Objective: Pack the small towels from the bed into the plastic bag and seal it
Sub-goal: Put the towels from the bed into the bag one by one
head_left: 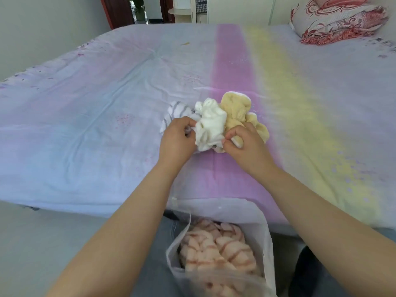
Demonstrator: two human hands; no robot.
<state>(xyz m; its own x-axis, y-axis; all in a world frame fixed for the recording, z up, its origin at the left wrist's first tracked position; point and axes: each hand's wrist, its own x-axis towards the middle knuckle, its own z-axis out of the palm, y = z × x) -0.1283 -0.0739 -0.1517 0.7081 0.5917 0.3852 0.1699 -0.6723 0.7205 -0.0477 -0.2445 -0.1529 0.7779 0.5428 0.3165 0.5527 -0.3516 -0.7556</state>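
Three crumpled towels, striped (174,113), white (211,125) and yellow (240,110), are lying bunched mid-frame on the bed (85,125). The left hand (176,139) and right hand (246,146) are pinching them from either side. A bag (257,219) holding a pink towel (216,247) is sitting lower centre.

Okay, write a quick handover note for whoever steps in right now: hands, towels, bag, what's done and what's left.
Left hand: fingers curled, gripping the striped towel at the white towel's edge.
Right hand: pinching the bunch where the white towel meets the yellow towel.
All three towels lie bunched together on the bed.
The plastic bag stands open below the bed's near edge, with pink striped towels inside.
Done: pink ones packed.
Left: move the three towels into the bag, then seal it.
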